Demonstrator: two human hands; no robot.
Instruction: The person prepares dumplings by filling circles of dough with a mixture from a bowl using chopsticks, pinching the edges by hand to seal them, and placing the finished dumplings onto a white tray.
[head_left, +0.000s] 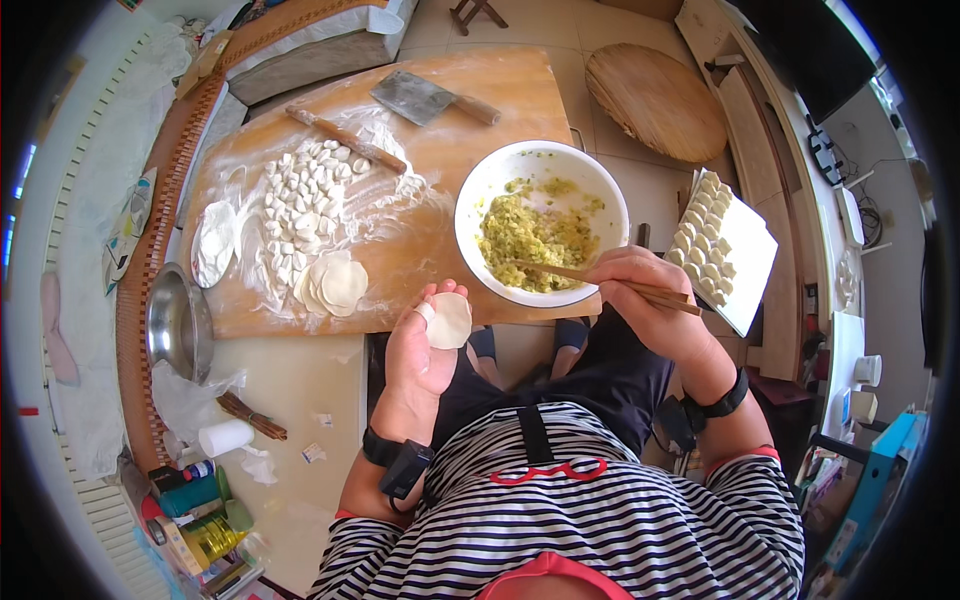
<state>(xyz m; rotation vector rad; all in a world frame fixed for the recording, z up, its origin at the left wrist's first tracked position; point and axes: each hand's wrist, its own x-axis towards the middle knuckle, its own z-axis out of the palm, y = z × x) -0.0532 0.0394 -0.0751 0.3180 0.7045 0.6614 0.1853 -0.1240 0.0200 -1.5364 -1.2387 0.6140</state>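
Note:
A round dumpling wrapper (pixel 450 321) lies across the upturned fingers of my left hand (pixel 412 360), its thumb side curled against the wrapper's edge. My right hand (pixel 650 300) grips a pair of wooden chopsticks (pixel 562 271), whose tips reach into the green-yellow chopped filling (pixel 525 235). That filling sits in a large white bowl (pixel 614 200) at the right end of the floured wooden board (pixel 430 255). Left of my left hand, a small pile of rolled wrappers (pixel 335 283) rests on the board beside many cut dough pieces (pixel 300 200).
A rolling pin (pixel 348 138) and a cleaver (pixel 412 98) lie toward the board's far side. Rows of finished dumplings (pixel 703 240) stand on a white tray (pixel 752 250) at right. A metal basin (pixel 180 322) is at left; a round wooden board (pixel 655 103) is at far right.

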